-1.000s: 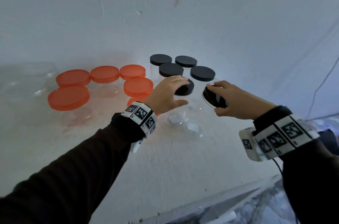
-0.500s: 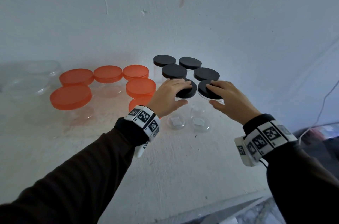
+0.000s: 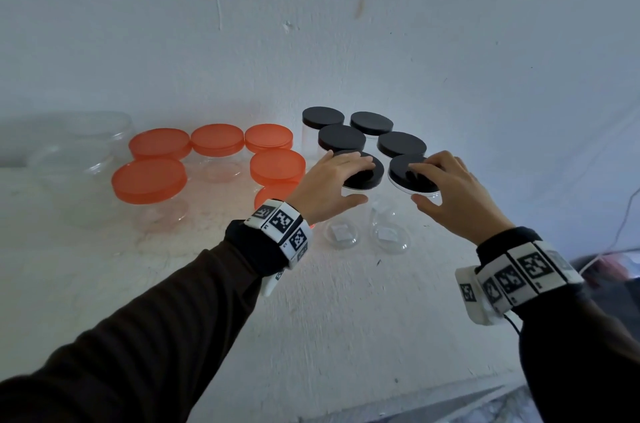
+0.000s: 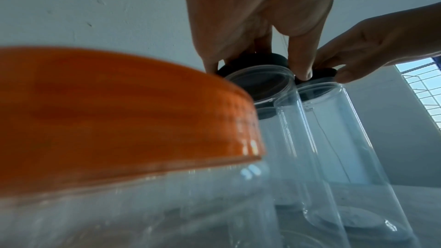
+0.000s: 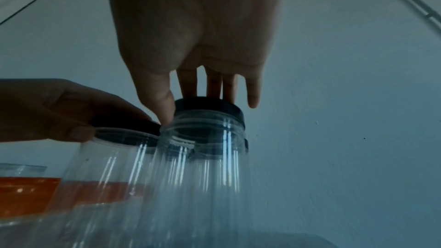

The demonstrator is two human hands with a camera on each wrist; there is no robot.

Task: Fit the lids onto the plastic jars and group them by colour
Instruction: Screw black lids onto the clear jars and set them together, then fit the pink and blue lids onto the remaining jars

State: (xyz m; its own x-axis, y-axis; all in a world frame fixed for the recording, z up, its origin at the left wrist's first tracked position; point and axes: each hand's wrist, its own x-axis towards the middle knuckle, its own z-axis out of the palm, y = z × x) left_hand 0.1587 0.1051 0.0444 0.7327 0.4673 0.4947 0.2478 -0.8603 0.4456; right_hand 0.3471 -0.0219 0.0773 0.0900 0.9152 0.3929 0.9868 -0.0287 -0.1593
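Several clear jars with orange lids (image 3: 149, 180) stand grouped at the left, and several with black lids (image 3: 341, 138) at the right. My left hand (image 3: 362, 181) grips the black lid (image 3: 375, 176) on the front-left jar (image 3: 341, 233), fingers over the top and thumb at its edge. My right hand (image 3: 419, 184) pinches the black lid (image 3: 398, 173) on the neighbouring clear jar (image 3: 389, 235). In the right wrist view that lid (image 5: 207, 105) sits on the jar's threaded neck between thumb and fingers. The left wrist view has an orange lid (image 4: 119, 110) close in front.
Large clear lidless containers (image 3: 79, 145) stand at the far left against the white wall. The white table (image 3: 346, 318) lies bare toward me, with its front edge (image 3: 415, 398) below my arms. A thin cable (image 3: 623, 214) hangs at the right.
My right hand has carried its black lid, tilted a second ago, leftward onto the open jar, where it now lies level. My left hand has stayed on its lid.
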